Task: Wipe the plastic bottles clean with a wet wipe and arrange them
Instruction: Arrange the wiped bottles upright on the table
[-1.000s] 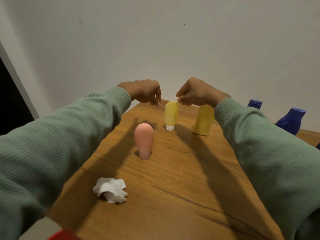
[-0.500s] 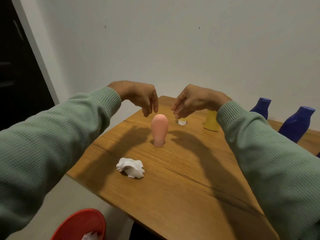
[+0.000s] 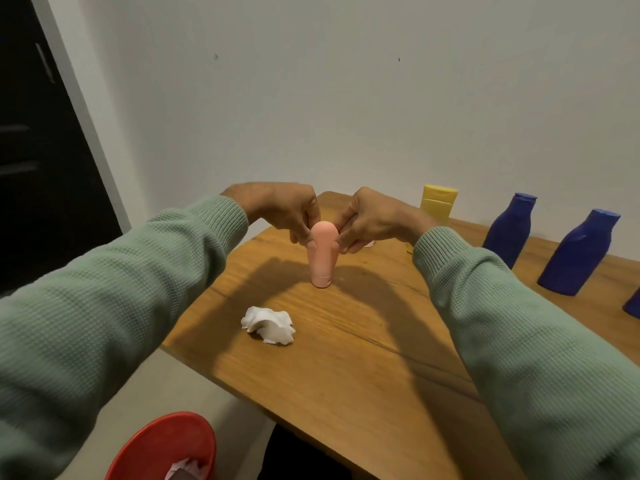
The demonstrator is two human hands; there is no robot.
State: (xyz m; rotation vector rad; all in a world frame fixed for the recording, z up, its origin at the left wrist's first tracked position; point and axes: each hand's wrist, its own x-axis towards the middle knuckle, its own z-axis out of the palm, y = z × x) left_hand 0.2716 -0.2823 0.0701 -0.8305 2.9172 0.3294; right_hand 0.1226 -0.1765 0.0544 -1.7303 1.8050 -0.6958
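Right, both hands are on the pink bottle [image 3: 322,256], which stands cap-down near the middle of the wooden table [image 3: 346,358]. My left hand [image 3: 282,211] pinches its rounded top from one side, my right hand [image 3: 369,220] from the other, fingers closed on it. Nearer me lies the crumpled wet wipe [image 3: 269,324], untouched. Off to the right stand a yellow bottle [image 3: 437,206] and two blue bottles [image 3: 509,230] [image 3: 580,252]; a red bin [image 3: 162,448] sits below the table edge.
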